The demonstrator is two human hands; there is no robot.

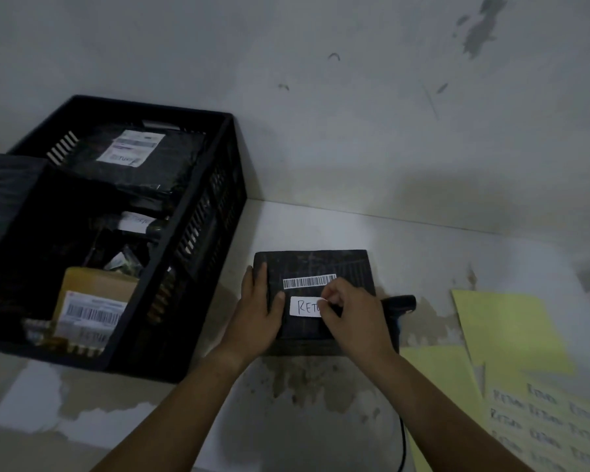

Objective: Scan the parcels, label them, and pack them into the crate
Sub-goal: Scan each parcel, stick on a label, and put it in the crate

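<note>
A flat black parcel [315,301] lies on the pale worktop [321,420], just to the right of the black crate [198,233] and close to the wall. The left hand [258,310] rests flat on the parcel's left edge, fingers spread along it, its grip not closed around anything. The right hand [351,316] pinches the right end of a white label [305,306] with handwritten letters, its grip together on the label, which sits on the parcel just below a barcode strip [309,282]. A black scanner [399,304] lies just beside the parcel's right edge, partly behind the right hand. Yellow sheets [511,335] lie further right. Inside the crate sit several wrapped parcels, one brown box [92,301] with a barcode label nearest
</note>
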